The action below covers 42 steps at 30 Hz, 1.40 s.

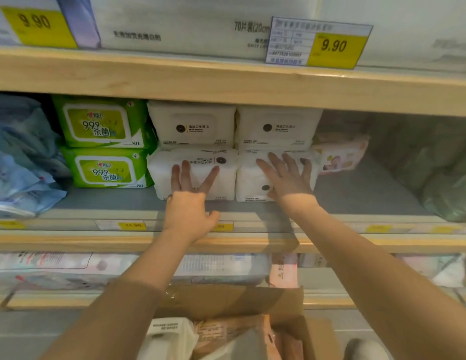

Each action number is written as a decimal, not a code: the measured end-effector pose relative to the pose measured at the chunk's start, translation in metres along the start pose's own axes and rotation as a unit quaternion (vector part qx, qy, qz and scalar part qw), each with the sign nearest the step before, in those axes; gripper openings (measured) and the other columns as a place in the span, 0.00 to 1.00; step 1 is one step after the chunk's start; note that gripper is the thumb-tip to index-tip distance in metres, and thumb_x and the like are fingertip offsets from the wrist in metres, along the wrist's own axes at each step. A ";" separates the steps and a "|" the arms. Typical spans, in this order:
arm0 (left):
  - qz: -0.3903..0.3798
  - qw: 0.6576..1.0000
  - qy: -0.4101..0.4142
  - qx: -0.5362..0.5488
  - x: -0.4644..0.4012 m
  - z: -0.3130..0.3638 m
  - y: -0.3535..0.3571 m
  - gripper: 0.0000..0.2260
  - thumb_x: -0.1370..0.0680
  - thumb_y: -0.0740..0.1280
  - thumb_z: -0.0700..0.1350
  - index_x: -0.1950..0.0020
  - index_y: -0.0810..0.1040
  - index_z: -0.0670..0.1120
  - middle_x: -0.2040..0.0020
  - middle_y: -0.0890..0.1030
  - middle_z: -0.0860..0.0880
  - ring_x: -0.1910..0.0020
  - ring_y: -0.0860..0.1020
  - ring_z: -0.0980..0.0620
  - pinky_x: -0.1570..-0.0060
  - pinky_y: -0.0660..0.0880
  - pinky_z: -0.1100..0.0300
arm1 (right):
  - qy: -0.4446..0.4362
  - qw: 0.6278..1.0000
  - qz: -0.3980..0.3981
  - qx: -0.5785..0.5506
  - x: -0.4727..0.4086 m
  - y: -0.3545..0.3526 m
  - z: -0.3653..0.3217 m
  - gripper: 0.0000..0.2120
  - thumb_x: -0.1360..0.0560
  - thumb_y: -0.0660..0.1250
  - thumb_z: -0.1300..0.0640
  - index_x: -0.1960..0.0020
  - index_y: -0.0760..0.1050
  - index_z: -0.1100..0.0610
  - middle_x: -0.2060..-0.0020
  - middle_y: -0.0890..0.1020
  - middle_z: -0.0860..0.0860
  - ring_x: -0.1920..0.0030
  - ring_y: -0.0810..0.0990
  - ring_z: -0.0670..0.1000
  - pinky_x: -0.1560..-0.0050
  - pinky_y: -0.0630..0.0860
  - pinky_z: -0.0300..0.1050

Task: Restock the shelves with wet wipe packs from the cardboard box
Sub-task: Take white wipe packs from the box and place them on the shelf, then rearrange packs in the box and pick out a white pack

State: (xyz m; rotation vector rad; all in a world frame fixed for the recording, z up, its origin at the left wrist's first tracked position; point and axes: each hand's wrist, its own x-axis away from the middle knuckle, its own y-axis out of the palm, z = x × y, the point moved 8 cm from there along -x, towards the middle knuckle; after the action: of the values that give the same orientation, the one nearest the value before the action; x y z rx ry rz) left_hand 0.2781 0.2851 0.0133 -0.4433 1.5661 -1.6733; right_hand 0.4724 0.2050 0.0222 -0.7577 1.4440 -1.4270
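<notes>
Two stacks of white wet wipe packs stand on the middle shelf [356, 193]. My left hand [189, 203] lies flat against the front of the lower left white pack [164, 175], fingers spread. Fingers apart, my right hand [286, 175] presses on the lower right white pack [248, 180]. Two more white packs [193, 126] [278, 126] sit on top of these. The open cardboard box [226, 302] is below my arms, holding a white pack [167, 336] and pinkish packs [234, 331].
Two green packs [102, 141] are stacked left of the white ones, with blue packs [21, 157] at far left. A pink pack [341, 154] lies to the right, then bare shelf and a greenish bag [447, 185]. Price tags line the shelf edges.
</notes>
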 end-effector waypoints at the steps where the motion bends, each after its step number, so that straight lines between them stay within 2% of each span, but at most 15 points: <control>1: -0.002 1.000 -0.003 -0.004 0.000 0.000 0.000 0.41 0.29 0.65 0.55 0.26 0.40 0.65 0.23 0.40 0.42 0.25 0.38 0.40 0.42 0.73 0.44 | 0.000 1.000 -0.009 0.002 0.000 0.000 -0.001 0.35 0.23 0.62 0.58 0.24 0.45 0.44 0.23 0.47 0.50 0.24 0.45 0.57 0.31 0.40 0.69; 4: -0.029 0.999 -0.002 -0.024 -0.004 0.002 -0.007 0.40 0.28 0.65 0.56 0.26 0.41 0.64 0.23 0.42 0.41 0.25 0.40 0.39 0.38 0.69 0.42 | -0.001 0.998 -0.056 -0.024 -0.006 -0.007 0.000 0.37 0.25 0.65 0.56 0.25 0.46 0.44 0.24 0.48 0.50 0.24 0.45 0.58 0.30 0.42 0.71; 7: -0.057 0.998 -0.013 0.018 -0.003 0.003 -0.029 0.37 0.27 0.65 0.55 0.24 0.47 0.60 0.25 0.52 0.39 0.26 0.50 0.40 0.36 0.66 0.44 | -0.011 0.993 -0.111 -0.033 -0.004 -0.026 -0.008 0.36 0.27 0.68 0.52 0.26 0.51 0.45 0.25 0.52 0.50 0.26 0.50 0.58 0.30 0.48 0.70; 10: -0.017 0.999 -0.021 0.045 0.026 -0.002 -0.049 0.31 0.24 0.63 0.53 0.24 0.54 0.53 0.28 0.60 0.42 0.29 0.58 0.43 0.42 0.70 0.47 | -0.030 0.993 -0.077 -0.087 0.024 -0.048 -0.025 0.32 0.25 0.66 0.52 0.26 0.55 0.47 0.26 0.58 0.52 0.29 0.62 0.58 0.32 0.62 0.60; 12: 0.006 0.999 -0.023 0.048 0.064 -0.011 -0.054 0.29 0.24 0.63 0.52 0.26 0.59 0.48 0.29 0.63 0.43 0.31 0.61 0.44 0.42 0.71 0.48 | -0.067 0.986 -0.070 -0.137 0.059 -0.059 -0.044 0.32 0.24 0.66 0.52 0.25 0.55 0.50 0.27 0.61 0.53 0.32 0.66 0.58 0.35 0.67 0.55; 18: -0.021 0.990 -0.062 0.124 0.203 -0.051 -0.033 0.25 0.25 0.65 0.49 0.28 0.65 0.47 0.33 0.69 0.46 0.35 0.68 0.46 0.40 0.70 0.52 | -0.140 0.965 -0.100 -0.198 0.169 -0.051 -0.103 0.29 0.23 0.64 0.48 0.25 0.56 0.49 0.29 0.63 0.49 0.31 0.66 0.52 0.35 0.67 0.46; 22: -0.068 0.979 -0.102 0.166 0.282 -0.083 -0.025 0.30 0.28 0.56 0.59 0.29 0.68 0.46 0.33 0.70 0.47 0.35 0.70 0.46 0.37 0.69 0.53 | -0.165 0.949 -0.131 -0.236 0.224 -0.034 -0.135 0.29 0.24 0.64 0.46 0.26 0.59 0.50 0.31 0.66 0.47 0.33 0.67 0.50 0.40 0.66 0.40; 24: -0.052 0.977 -0.092 0.186 0.317 -0.097 -0.027 0.29 0.28 0.57 0.59 0.32 0.71 0.44 0.37 0.73 0.46 0.39 0.74 0.46 0.39 0.72 0.51 | -0.179 0.936 -0.145 -0.265 0.248 -0.027 -0.154 0.29 0.24 0.65 0.45 0.27 0.60 0.50 0.33 0.68 0.47 0.34 0.68 0.49 0.40 0.66 0.40; 26: -0.048 0.973 -0.111 0.194 0.348 -0.109 -0.031 0.28 0.27 0.58 0.59 0.32 0.71 0.45 0.37 0.74 0.48 0.37 0.73 0.49 0.37 0.70 0.53 | -0.189 0.919 -0.166 -0.304 0.268 -0.021 -0.176 0.29 0.24 0.65 0.46 0.27 0.60 0.50 0.32 0.67 0.47 0.33 0.66 0.48 0.36 0.65 0.41; 29: -0.049 0.965 -0.152 0.210 0.388 -0.124 -0.034 0.31 0.29 0.58 0.63 0.31 0.70 0.47 0.35 0.71 0.49 0.35 0.69 0.50 0.35 0.62 0.59 | -0.204 0.893 -0.198 -0.348 0.293 -0.011 -0.210 0.29 0.25 0.66 0.45 0.27 0.61 0.49 0.31 0.67 0.46 0.32 0.65 0.47 0.33 0.63 0.40; 32: -0.066 0.956 -0.151 0.241 0.413 -0.131 -0.027 0.33 0.30 0.60 0.69 0.29 0.63 0.55 0.32 0.63 0.55 0.31 0.62 0.58 0.32 0.56 0.64 | -0.209 0.877 -0.236 -0.363 0.313 0.003 -0.238 0.32 0.26 0.66 0.43 0.26 0.60 0.48 0.31 0.66 0.45 0.32 0.65 0.46 0.32 0.62 0.40; 34: -0.072 0.952 -0.151 0.256 0.421 -0.135 -0.020 0.35 0.31 0.61 0.71 0.29 0.58 0.57 0.28 0.59 0.56 0.29 0.57 0.58 0.29 0.54 0.60 | -0.208 0.870 -0.267 -0.360 0.323 0.014 -0.253 0.34 0.27 0.67 0.40 0.26 0.59 0.47 0.31 0.65 0.43 0.32 0.64 0.46 0.35 0.62 0.39; 38: -0.075 0.946 -0.156 0.272 0.424 -0.134 -0.010 0.39 0.35 0.66 0.67 0.28 0.59 0.55 0.27 0.56 0.53 0.28 0.55 0.56 0.29 0.55 0.57 | -0.207 0.871 -0.295 -0.332 0.329 0.031 -0.274 0.39 0.34 0.70 0.34 0.28 0.61 0.44 0.35 0.66 0.44 0.37 0.67 0.49 0.39 0.66 0.43; 42: -0.068 0.938 -0.173 0.292 0.422 -0.137 -0.008 0.38 0.37 0.67 0.64 0.30 0.61 0.56 0.29 0.56 0.54 0.30 0.55 0.58 0.30 0.55 0.59 | -0.208 0.867 -0.343 -0.297 0.331 0.047 -0.289 0.42 0.36 0.73 0.36 0.27 0.60 0.43 0.37 0.67 0.49 0.37 0.66 0.52 0.37 0.67 0.48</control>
State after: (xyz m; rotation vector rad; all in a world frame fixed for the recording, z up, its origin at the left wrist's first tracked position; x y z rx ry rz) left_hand -0.0885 0.0679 -0.1114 -0.5012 0.7473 -1.9385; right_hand 0.0944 0.0246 -0.1203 -1.9996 1.3160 -1.1672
